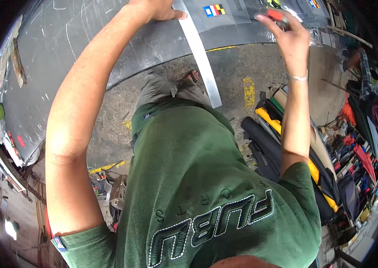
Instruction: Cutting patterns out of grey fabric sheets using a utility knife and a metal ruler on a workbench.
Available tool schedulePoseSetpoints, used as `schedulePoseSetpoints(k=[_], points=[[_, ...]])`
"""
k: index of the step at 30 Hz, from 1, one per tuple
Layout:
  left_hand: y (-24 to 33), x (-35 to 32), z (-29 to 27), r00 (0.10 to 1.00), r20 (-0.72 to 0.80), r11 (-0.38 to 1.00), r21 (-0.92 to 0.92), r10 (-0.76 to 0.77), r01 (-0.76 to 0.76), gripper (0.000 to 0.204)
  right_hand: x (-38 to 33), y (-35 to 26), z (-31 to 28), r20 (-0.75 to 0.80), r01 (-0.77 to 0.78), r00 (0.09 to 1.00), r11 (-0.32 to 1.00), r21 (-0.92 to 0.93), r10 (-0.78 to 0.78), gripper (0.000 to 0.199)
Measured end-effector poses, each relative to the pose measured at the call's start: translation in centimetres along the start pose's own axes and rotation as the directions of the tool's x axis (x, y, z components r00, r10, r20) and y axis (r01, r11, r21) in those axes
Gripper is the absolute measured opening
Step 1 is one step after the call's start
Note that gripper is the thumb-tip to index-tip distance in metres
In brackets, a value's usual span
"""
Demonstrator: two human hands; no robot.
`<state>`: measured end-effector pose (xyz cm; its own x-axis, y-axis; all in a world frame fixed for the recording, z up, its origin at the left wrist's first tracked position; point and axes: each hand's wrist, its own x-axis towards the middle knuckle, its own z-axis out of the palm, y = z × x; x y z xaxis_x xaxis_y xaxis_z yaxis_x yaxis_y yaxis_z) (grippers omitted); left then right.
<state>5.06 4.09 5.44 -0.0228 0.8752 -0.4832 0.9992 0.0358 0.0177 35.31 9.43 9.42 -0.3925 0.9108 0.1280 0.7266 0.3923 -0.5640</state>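
Observation:
At the top edge, my left hand [153, 8] is on a long flat metal strip [201, 56] that looks like a straightedge, its thumb against the strip. The picture's edge cuts off its other fingers. One end of the strip juts over the near edge of the dark grey worktable [86, 40] toward my body. To the right, my right hand [292, 40] is raised with its fingers closed round a small red tool [276, 16], whose kind I cannot make out. Between the hands, a grey translucent sheet [238, 17] with a colourful flag-patterned patch [215, 10] lies on the table.
Another flag-patterned patch [315, 3] is at the top right. Black and yellow material rolls [269, 118] lean at my right, beside a heap of colourful scraps [354, 156]. A wooden stick [18, 62] lies at the table's left. Yellow markings [249, 91] show on the concrete floor.

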Motion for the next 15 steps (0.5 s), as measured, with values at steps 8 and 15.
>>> schedulePoseSetpoints(k=[8,15], points=[[-4.4,0.1,3.0,0.886,-0.284,0.75,-0.473,0.367,-0.462,0.117,5.2,-2.3,2.8,0.058,-0.054,0.998,0.793,0.607,0.023,0.026],[-1.0,0.1,2.1,0.936,-0.335,0.989,-0.056,0.111,-0.137,0.116,7.9,-9.4,10.0,0.569,-0.579,0.814,0.257,0.774,0.121,0.054]])
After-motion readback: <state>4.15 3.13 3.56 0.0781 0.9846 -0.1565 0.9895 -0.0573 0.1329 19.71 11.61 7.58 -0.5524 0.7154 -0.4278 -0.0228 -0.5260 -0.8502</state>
